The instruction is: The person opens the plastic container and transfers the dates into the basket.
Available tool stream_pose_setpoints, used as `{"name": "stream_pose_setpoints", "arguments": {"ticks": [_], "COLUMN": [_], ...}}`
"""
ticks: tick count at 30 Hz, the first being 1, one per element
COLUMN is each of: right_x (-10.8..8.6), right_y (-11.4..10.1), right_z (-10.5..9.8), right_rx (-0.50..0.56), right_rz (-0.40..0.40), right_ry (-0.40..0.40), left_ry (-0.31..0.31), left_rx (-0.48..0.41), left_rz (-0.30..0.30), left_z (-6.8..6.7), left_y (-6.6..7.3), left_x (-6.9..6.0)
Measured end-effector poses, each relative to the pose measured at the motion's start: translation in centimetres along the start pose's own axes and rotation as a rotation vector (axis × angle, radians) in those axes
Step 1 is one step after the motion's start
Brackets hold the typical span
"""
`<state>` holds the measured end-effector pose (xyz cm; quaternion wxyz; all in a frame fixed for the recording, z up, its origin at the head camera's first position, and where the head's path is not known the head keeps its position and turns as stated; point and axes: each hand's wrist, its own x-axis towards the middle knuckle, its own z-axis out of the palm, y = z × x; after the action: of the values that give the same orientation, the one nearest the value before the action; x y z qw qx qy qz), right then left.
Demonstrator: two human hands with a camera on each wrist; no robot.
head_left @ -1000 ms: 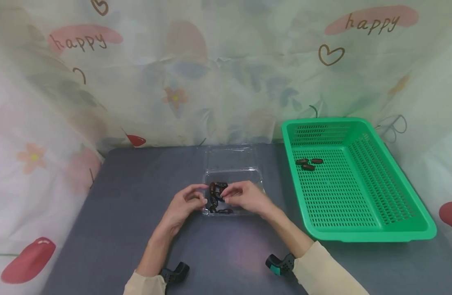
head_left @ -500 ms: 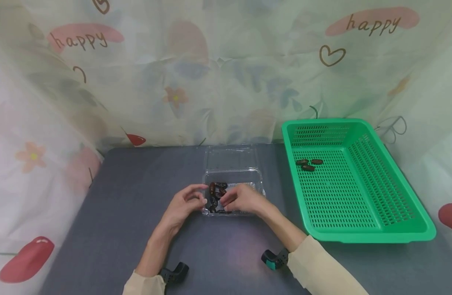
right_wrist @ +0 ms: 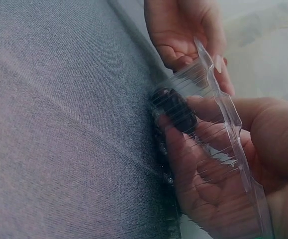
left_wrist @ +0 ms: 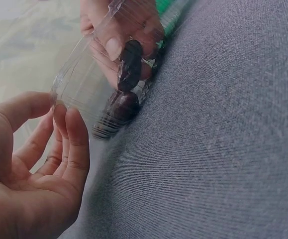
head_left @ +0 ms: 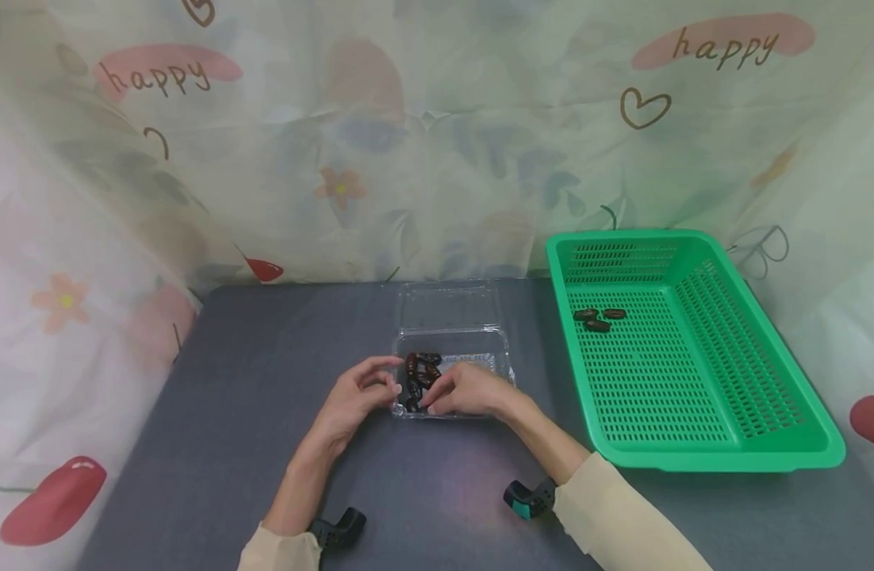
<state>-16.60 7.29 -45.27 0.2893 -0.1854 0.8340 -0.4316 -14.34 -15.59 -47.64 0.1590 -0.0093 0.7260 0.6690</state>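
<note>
A clear plastic clamshell box (head_left: 480, 362) lies on the dark cloth with its lid (head_left: 447, 308) folded back. Several dark brown dates (head_left: 412, 366) are gathered in the box's left half. My left hand (head_left: 354, 396) holds the box's left side, finger and thumb at the rim and wall, as the left wrist view shows. Reaching into the box near its front wall, my right hand (head_left: 471, 388) pinches a date (left_wrist: 130, 64) between thumb and fingers. That date shows through the ribbed clear wall in both wrist views; the right hand hides part of the box floor.
To the right stands a green slotted plastic basket (head_left: 694, 458), with three dates (head_left: 597, 326) at its left side. A patterned curtain (head_left: 437, 159) hangs behind and beside the table (head_left: 266, 349). Black straps with cameras (head_left: 530, 500) sit on both wrists.
My right hand has moved slightly left and toward the box's front wall, uncovering dates behind it. The left hand stays in place at the box's left side.
</note>
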Motion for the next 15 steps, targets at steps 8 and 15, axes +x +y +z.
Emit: {"name": "stream_pose_setpoints", "arguments": {"ticks": [8,15], "right_x": [-0.2,-1.2], "right_y": [-0.2,-1.8], "right_z": [-0.1,-0.9], "right_rx": [0.088,0.120], "right_rz": [0.041,0.027], "right_ry": [0.045,0.189], "left_ry": [-0.010,0.005], "left_rx": [0.006,0.037], "left_rz": [0.004,-0.014], "left_z": [0.1,0.1], "left_y": [0.0,0.1], "left_x": [0.1,0.0]}}
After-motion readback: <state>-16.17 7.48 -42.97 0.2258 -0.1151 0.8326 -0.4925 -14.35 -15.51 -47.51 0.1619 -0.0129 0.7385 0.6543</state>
